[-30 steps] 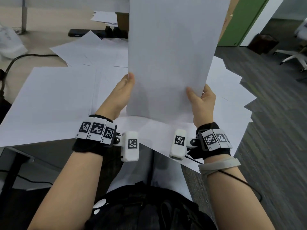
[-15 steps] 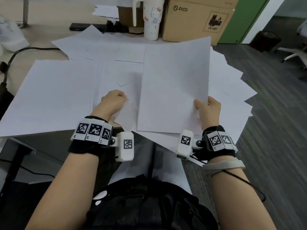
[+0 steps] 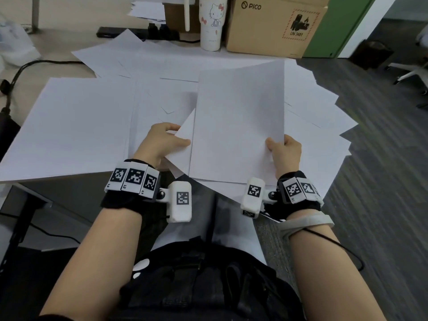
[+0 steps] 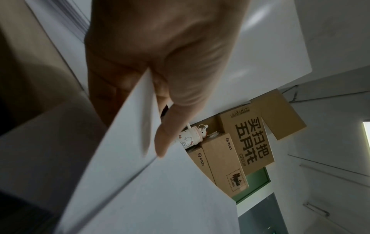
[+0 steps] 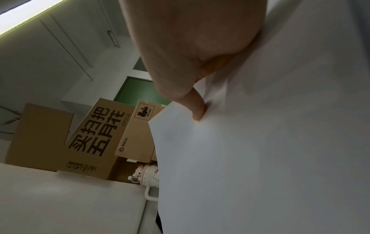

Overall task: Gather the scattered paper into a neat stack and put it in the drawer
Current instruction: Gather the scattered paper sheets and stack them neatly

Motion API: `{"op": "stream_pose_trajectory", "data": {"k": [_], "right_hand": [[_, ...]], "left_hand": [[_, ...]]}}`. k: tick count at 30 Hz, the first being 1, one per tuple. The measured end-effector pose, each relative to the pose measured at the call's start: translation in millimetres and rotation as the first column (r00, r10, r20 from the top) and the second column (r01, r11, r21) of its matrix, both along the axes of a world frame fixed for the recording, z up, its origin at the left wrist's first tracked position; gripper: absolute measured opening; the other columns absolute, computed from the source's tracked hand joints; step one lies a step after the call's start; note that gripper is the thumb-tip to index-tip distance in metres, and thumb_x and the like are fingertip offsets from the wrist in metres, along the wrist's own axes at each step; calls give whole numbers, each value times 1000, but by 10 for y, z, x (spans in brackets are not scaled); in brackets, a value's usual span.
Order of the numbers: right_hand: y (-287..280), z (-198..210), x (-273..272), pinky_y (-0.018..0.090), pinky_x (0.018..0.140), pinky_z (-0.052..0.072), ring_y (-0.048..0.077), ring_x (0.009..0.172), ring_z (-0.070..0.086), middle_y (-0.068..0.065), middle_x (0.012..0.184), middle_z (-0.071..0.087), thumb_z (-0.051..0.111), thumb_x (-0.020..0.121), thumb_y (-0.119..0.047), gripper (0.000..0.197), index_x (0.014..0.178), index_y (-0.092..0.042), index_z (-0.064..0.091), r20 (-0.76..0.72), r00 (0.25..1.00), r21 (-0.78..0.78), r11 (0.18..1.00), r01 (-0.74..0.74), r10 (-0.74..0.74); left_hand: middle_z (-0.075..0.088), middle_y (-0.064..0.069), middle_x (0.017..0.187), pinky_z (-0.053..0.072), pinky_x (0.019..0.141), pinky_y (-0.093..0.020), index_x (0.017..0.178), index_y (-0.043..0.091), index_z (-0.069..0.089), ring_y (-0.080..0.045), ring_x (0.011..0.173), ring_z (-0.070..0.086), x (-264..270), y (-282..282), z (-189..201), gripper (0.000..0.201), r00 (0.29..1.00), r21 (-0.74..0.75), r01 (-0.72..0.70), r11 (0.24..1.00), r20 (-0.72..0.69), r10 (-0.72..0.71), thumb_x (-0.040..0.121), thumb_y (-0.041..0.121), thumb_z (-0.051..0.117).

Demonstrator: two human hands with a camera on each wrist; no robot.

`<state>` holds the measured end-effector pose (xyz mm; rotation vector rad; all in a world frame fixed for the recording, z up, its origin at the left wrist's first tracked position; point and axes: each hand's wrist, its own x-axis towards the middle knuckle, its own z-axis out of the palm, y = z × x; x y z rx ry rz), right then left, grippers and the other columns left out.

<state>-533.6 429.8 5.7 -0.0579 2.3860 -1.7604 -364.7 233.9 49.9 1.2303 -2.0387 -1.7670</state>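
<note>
1. The desk (image 3: 58,46) is largely hidden under scattered sheets (image 3: 69,126) of blank white paper.
2. Behind the sheets, a cardboard box (image 3: 273,26) marked "PICO" and "UN 3481" is seen; its top is cut off in the head view.
3. A held stack (image 3: 238,126) is raised just in front of the box, gripped at its right edge by the right hand (image 3: 286,151), thumb on top.
4. A single sheet (image 3: 183,144), left of the stack, is pinched by the left hand (image 3: 162,142).
5. A Hello Kitty tumbler (image 3: 212,22) stands beside the box's left side.
6. No drawer can be made out.
</note>
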Motion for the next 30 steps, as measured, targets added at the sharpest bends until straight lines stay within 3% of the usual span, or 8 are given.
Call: {"op": "stream_pose_trajectory", "data": {"k": [6, 10, 14, 16, 18, 22, 26, 30], "right_hand": [[-3, 29, 15, 26, 59, 30, 18, 63, 35, 6, 66, 42, 58, 79, -3, 12, 72, -9, 51, 32, 998, -78, 996, 48, -46], [5, 99, -21, 26, 59, 29, 18, 68, 35, 7, 74, 44, 56, 80, 0, 11, 77, -9, 52, 45, 998, -149, 987, 52, -45], [-20, 73, -62, 30, 66, 31, 18, 72, 37, 7, 78, 45, 56, 79, -1, 1, 78, -2, 55, 74, 996, -143, 987, 68, -58], [-47, 35, -70, 29, 62, 33, 18, 71, 37, 8, 77, 45, 55, 78, -2, 5, 78, -7, 55, 82, 994, -132, 988, 79, -68], [-73, 19, -84, 25, 56, 34, 18, 69, 38, 8, 76, 46, 56, 80, -2, 7, 78, -8, 53, 86, 993, -132, 987, 91, -80], [-101, 5, -128, 29, 60, 34, 19, 69, 39, 8, 75, 47, 55, 79, -2, 4, 75, -2, 53, 106, 988, -136, 983, 127, -113], [-108, 50, -136, 29, 63, 32, 18, 68, 37, 7, 76, 46, 56, 78, -2, 4, 75, -1, 53, 102, 992, -158, 983, 95, -80], [-109, 181, -161, 29, 67, 32, 18, 71, 38, 8, 79, 44, 59, 72, -9, 9, 80, -10, 55, 58, 997, -223, 974, -32, 47]], "left_hand": [[63, -7, 102, 51, 73, -28, 106, 14, 61, -22, 90, 61, 6, -35, 73, 31, 998, -107, 55, 993, 13, -54, 79, 3, 73], [61, -6, 101, 56, 81, -40, 98, 14, 61, -26, 97, 64, -68, -162, 94, 32, 970, -152, -188, 970, -186, 159, 73, 4, 78], [59, -2, 110, 59, 75, -39, 113, 12, 59, -22, 97, 64, -107, -301, 53, 45, 850, -85, -450, 889, -344, 398, 73, 12, 80], [60, -5, 114, 60, 70, -33, 124, 10, 52, -18, 88, 66, -122, -304, 27, 54, 856, 50, -394, 918, -344, 386, 77, 16, 79], [65, -4, 109, 60, 69, -31, 125, 10, 50, -18, 79, 69, -115, -279, 10, 55, 937, 119, -217, 969, -253, 241, 79, 19, 78], [70, -9, 86, 60, 64, -26, 94, 7, 62, -14, 60, 70, -105, -184, -50, 18, 992, 91, 90, 992, -94, -81, 81, -2, 70], [65, -11, 69, 58, 53, -23, 79, 5, 59, -15, 49, 65, -208, -212, -91, 20, 992, 47, -53, 997, -110, 58, 85, -14, 55], [65, -13, 89, 59, 66, -34, 90, 3, 61, -31, 83, 66, -274, -379, -78, 27, 968, -91, -183, 979, -190, 163, 82, -13, 41]]}}
